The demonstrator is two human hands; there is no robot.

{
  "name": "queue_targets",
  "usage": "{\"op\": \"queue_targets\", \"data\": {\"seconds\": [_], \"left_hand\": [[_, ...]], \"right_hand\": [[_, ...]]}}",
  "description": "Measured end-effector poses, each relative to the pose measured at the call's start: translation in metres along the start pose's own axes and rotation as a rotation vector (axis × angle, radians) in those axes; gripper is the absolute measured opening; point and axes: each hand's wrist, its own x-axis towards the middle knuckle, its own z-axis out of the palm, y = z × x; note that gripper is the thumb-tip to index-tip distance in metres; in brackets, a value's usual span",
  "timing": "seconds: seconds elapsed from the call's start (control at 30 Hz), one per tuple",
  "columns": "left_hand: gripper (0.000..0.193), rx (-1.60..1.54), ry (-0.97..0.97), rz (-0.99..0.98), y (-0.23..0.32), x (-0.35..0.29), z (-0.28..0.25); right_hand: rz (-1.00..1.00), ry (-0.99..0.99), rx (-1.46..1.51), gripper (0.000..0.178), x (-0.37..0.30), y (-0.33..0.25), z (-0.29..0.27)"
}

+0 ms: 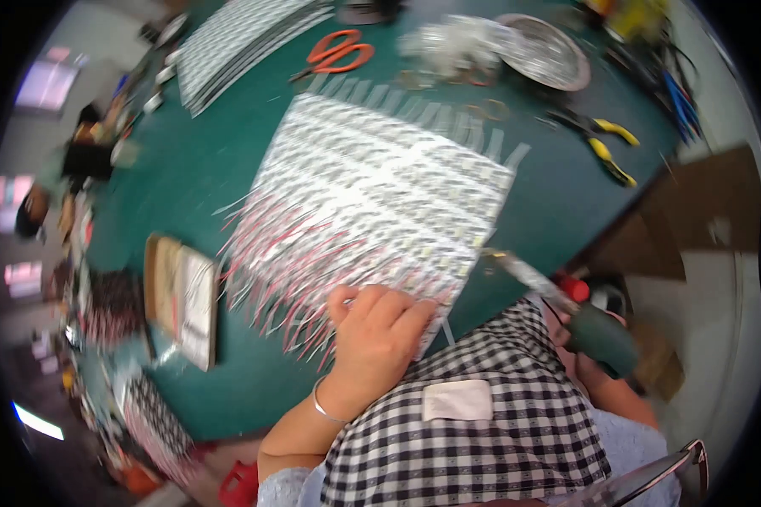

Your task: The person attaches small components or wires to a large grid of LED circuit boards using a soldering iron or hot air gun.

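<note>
Left hand point(379, 334) curled on near edge of panel point(372, 182), centre of worktop point(177, 182); cannot tell if gripping. Right hand point(561, 334), partly hidden, grips green-handled iron point(604, 342), tip near panel's right edge. Pale label point(457, 400) on checked apron point(533, 431); any writing too blurred to read.

White panel point(364, 194), green table point(173, 190) (scissors point(328, 57) too)

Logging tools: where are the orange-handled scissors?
Head view, top, just left of centre: the orange-handled scissors lie on the green table between the stacked white sheets and the fringed white sheet.
</note>
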Motion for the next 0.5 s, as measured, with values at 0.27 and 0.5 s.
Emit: {"op": "queue_targets", "data": {"seconds": [0.27,0.5], "left_hand": [[0.010,0.413,0.378,-0.417,-0.094,-0.065,-0.077],[0.010,0.156,0.484,-1.038,-0.213,-0.148,-0.088]], "right_hand": [[-0.270,0.189,0.437,0.062,0.022,0.009,0.011],[-0.237,0.187,0.479,0.054,0.038,-0.022,0.025]]}}
